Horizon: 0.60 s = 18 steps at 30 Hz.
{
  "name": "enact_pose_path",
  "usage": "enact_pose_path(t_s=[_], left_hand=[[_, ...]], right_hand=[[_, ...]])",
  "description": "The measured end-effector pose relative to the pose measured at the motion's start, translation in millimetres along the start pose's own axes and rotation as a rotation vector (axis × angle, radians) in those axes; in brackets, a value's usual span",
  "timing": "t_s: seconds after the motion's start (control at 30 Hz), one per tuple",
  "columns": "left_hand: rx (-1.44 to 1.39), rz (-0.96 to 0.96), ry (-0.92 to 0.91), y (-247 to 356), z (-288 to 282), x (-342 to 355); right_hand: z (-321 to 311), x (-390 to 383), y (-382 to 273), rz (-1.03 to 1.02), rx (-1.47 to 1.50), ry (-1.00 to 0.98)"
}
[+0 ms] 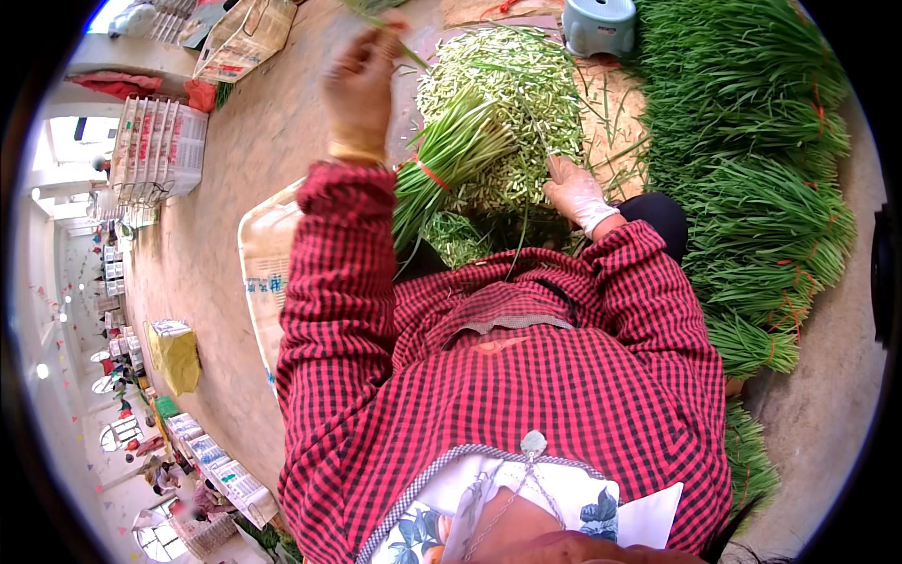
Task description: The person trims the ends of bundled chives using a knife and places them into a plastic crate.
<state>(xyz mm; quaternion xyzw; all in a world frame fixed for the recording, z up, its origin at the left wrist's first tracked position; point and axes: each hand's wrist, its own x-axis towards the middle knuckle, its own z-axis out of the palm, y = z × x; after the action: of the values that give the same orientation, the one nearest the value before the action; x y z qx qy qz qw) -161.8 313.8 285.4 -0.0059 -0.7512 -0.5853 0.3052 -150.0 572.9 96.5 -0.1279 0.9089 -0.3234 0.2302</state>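
Observation:
My left hand (362, 89) is raised at the upper left, blurred by motion, its fingers closed on a few green garlic chive stalks (410, 54). My right hand (575, 195), with a pale covering at the wrist, is closed on what looks like a thin knife (542, 139), partly lost against the cuttings. Between my hands lies a bundle of garlic chives (462, 141) with a red tie, pale ends pointing up and right. Beneath and beyond it spreads a heap of short cut chive stems (512, 70).
Tied bundles of green chives (742, 160) are stacked along the right. A blue-grey stool (599, 26) stands at the far end. A pale woven sack (263, 249) lies by my left side. White crates (160, 146) and a yellow sack (174, 359) stand on the left floor.

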Motion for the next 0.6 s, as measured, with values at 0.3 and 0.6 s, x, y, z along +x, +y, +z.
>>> enact_pose_path(t_s=[0.3, 0.6], left_hand=[[0.722, -0.609, -0.673, -77, -20, -8], [0.865, -0.465, -0.836, -74, 22, -68]], right_hand=[[-5, 3, 5, -0.009, 0.088, 0.042], [-16, 1, 0, -0.072, 0.081, -0.038]])
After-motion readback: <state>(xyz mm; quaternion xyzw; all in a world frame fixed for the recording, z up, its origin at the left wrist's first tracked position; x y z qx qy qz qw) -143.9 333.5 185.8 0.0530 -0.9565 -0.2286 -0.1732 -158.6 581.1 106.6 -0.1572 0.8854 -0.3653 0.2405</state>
